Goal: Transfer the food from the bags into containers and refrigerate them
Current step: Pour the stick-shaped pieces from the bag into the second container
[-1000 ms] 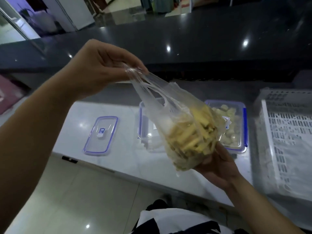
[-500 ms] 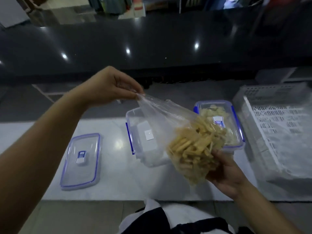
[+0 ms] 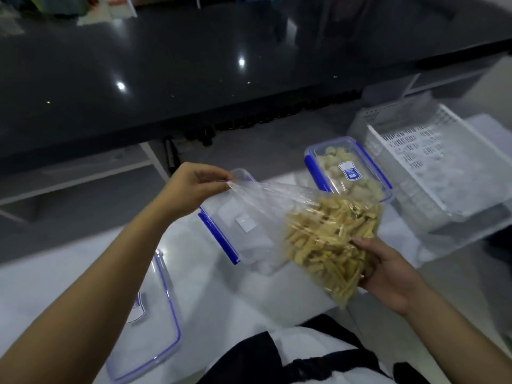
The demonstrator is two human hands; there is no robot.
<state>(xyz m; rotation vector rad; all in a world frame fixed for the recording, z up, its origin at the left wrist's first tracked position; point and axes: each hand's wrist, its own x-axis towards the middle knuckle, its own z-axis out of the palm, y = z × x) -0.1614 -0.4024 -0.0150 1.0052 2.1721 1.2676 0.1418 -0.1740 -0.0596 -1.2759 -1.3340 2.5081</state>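
Observation:
A clear plastic bag (image 3: pixel 279 198) full of yellow food strips (image 3: pixel 329 242) hangs tilted over an open clear container (image 3: pixel 243 239) with blue clips. My left hand (image 3: pixel 194 187) pinches the bag's mouth above the container's far left corner. My right hand (image 3: pixel 388 275) cups the bag's full bottom from below, at the container's right. The strips all lie inside the bag. A loose lid (image 3: pixel 155 325) with a blue rim lies on the white counter at the left. Behind the bag stands a second, lidded container (image 3: pixel 349 170) holding pale round pieces.
A white slotted plastic crate (image 3: pixel 432 167) stands at the right on the white counter (image 3: pixel 69 278). A dark glossy raised counter (image 3: pixel 194 65) runs across the back. My black-and-white clothing shows at the bottom edge.
Both hands have lowered the bag toward the open container and tipped it flatter. The view has swung, so the lid and containers sit lower and nearer.

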